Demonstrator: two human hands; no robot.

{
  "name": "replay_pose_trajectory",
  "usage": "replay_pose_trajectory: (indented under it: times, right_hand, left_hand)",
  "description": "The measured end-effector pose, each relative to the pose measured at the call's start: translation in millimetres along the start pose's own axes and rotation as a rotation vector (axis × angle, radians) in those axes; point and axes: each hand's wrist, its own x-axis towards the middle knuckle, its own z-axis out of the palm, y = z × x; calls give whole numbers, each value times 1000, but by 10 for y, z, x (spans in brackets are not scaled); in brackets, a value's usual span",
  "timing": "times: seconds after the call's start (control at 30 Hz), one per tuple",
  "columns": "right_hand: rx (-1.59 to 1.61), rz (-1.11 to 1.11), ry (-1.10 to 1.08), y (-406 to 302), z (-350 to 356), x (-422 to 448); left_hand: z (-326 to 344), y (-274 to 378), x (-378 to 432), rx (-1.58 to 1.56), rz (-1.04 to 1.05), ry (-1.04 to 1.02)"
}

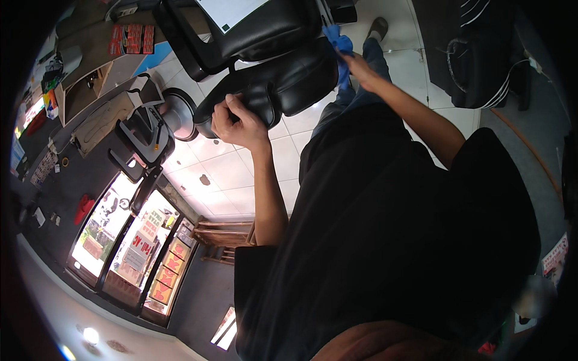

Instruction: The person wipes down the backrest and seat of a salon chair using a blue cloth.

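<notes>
A black padded salon chair (302,74) fills the space before me, its vinyl cushions creased. My right hand (359,70) grips a bunched blue cloth (345,45) against the right side of the chair, with part of the cloth hanging below the fingers. On the left end of the nearer cushion (257,90) lies my left hand (239,124), curled into a loose fist; I see no tool in it. A white sheet or board (232,13) with a small green mark rests across the farther part of the chair, partly cut off by the picture's rim.
Another salon chair (149,135) with a round metal base (178,115) stands to the left. A counter (86,67) carries red packets (133,39). White cables (503,90) hang by a dark seat (465,67) at right. A wooden bench (223,232) stands near the glass door (135,252).
</notes>
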Motion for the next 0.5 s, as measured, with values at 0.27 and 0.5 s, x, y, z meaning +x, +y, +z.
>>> replay_pose_trajectory:
  times: [0.27,0.5]
  right_hand:
    - [38,-247,71,-604,315,-1383]
    - [-1088,-1240,-131,-978,753,-1625]
  left_hand:
    - [67,-15,10,12,70,55]
    - [72,7,56,25,108,35]
